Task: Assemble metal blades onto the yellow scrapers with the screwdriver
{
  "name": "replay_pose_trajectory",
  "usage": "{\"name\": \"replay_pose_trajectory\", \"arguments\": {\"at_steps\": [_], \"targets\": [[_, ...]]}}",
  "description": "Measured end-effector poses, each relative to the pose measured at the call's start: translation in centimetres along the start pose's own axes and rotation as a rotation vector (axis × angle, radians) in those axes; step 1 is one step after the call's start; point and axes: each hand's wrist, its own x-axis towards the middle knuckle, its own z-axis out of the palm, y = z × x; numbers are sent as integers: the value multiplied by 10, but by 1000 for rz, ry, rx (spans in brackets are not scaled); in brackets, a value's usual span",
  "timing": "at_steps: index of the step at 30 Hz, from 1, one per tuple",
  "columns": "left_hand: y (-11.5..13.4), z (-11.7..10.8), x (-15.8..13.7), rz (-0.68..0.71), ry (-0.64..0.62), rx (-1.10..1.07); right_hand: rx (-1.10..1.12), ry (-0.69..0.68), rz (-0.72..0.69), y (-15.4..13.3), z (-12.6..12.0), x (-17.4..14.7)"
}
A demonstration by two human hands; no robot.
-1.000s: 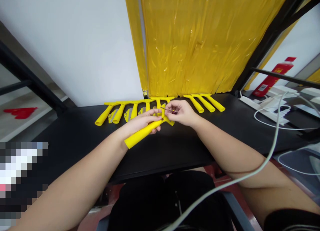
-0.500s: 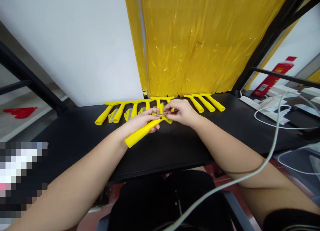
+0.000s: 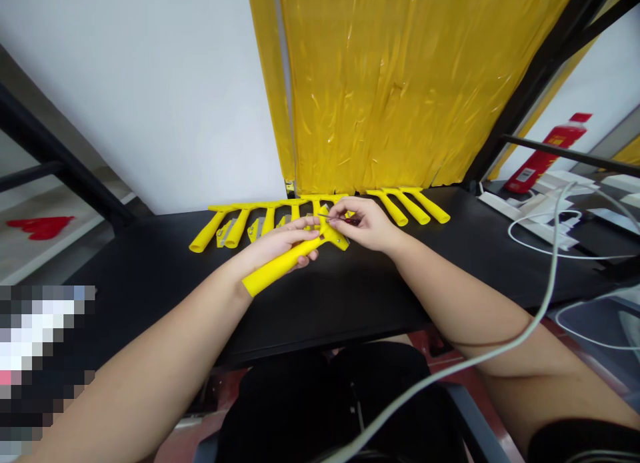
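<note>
My left hand [image 3: 295, 239] is wrapped round a yellow scraper [image 3: 283, 263] with a tubular handle. The handle's open end points back toward my forearm, and its wider head lies between my two hands. In my right hand [image 3: 364, 224], fingers pinched, is a small screwdriver [image 3: 353, 219] with a thin metal shaft and a dark red grip. Its shaft reaches left over the scraper's head; whether the tip touches is too small to tell. Behind my left hand, several like yellow scrapers [image 3: 205, 233] lie in a row, some with grey blade parts beside them.
Three yellow handles [image 3: 423, 206] lie at the back right of the black table [image 3: 320, 309]. A red bottle [image 3: 545, 156] stands at the right beside white boxes and cables. A pale cable [image 3: 450, 376] crosses in front of my right arm. Yellow plastic sheeting [image 3: 390, 83] hangs behind.
The screwdriver has lifted off from near my left thumb and turned slightly, its shaft now higher over the head. The scraper has tilted a little in my left hand, showing more of its head.
</note>
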Motion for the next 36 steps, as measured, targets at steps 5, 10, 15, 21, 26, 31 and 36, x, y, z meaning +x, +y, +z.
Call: {"name": "replay_pose_trajectory", "arguments": {"at_steps": [5, 10, 15, 21, 26, 31, 36], "targets": [[2, 1, -3, 15, -8, 0, 122, 9, 52, 6, 2, 2], [2, 1, -2, 64, 45, 139, 209, 16, 96, 11, 4, 2], [0, 3, -3, 202, 59, 250, 302, -18, 204, 14, 8, 4], [-6, 3, 1, 343, 104, 305, 292, -2, 216, 11, 11, 5], [-8, 4, 2, 393, 117, 338, 316, 64, 209, 10, 14, 4], [-5, 2, 2, 422, 118, 359, 339, 139, 239, 16, 18, 5], [3, -21, 12, 480, 287, 394, 124, 124, 268, 25, 8, 1]]}}
